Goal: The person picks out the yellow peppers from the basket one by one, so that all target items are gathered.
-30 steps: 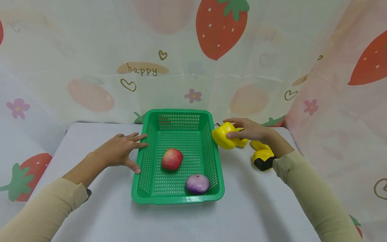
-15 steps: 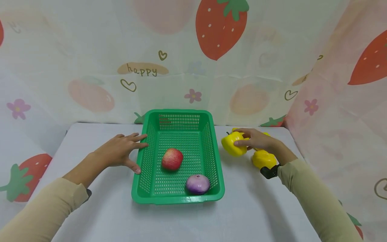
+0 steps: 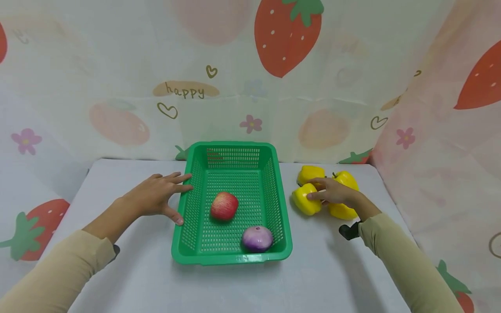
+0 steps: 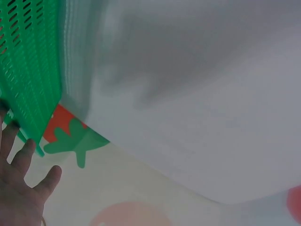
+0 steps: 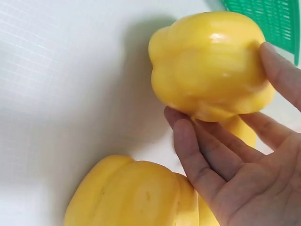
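My right hand [image 3: 332, 191] holds a yellow bell pepper [image 3: 306, 199] between thumb and fingers, low over the table to the right of the basket. In the right wrist view, the thumb lies on one side of this bell pepper [image 5: 211, 66] and the fingers reach along its other side. My left hand [image 3: 156, 194] has its fingers spread and straight, touching the left rim of the green plastic basket [image 3: 232, 259]. Inside the basket, a red apple [image 3: 224, 206] lies near the middle and a purple onion [image 3: 257, 238] near the front right corner.
Another yellow pepper [image 3: 312, 173] lies just behind the held one. More yellow peppers [image 3: 346, 179] are to the right, partly hidden by my right hand. A printed cloth wall [image 3: 219, 117] rises behind the white table [image 3: 235, 287].
My right hand has carried the yellow bell pepper away from the basket's right rim, rightward and nearer to me, down towards the table. The left hand stays in place.
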A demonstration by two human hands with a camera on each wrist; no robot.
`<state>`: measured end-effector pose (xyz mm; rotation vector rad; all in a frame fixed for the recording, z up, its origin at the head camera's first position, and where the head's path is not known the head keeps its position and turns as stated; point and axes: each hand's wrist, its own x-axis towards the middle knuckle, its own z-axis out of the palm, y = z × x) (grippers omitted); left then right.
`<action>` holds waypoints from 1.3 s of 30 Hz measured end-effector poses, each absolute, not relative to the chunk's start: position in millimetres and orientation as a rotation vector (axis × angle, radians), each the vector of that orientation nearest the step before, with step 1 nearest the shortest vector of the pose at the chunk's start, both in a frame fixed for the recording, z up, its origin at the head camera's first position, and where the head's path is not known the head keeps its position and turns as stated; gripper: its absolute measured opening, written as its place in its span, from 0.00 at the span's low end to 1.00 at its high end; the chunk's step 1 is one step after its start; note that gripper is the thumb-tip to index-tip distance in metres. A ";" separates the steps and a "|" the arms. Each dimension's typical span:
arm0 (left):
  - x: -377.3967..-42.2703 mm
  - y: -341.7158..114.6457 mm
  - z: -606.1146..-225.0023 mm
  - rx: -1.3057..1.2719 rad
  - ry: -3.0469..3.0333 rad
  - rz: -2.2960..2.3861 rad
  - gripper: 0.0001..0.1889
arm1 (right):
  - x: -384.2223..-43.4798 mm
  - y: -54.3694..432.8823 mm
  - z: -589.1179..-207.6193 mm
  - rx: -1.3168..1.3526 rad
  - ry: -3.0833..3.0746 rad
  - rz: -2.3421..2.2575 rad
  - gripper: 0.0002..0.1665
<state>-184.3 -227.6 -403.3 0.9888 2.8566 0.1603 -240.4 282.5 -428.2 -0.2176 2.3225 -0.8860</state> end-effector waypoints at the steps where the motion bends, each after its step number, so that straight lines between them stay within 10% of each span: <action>1: -184.2 -227.7 -403.1 0.989 2.857 0.159 0.51 | -240.2 282.6 -428.4 -0.222 2.322 -0.888 0.47; 39: -181.4 -233.8 -401.9 1.044 2.857 0.126 0.51 | -234.4 306.3 -378.5 -0.230 2.252 -0.913 0.44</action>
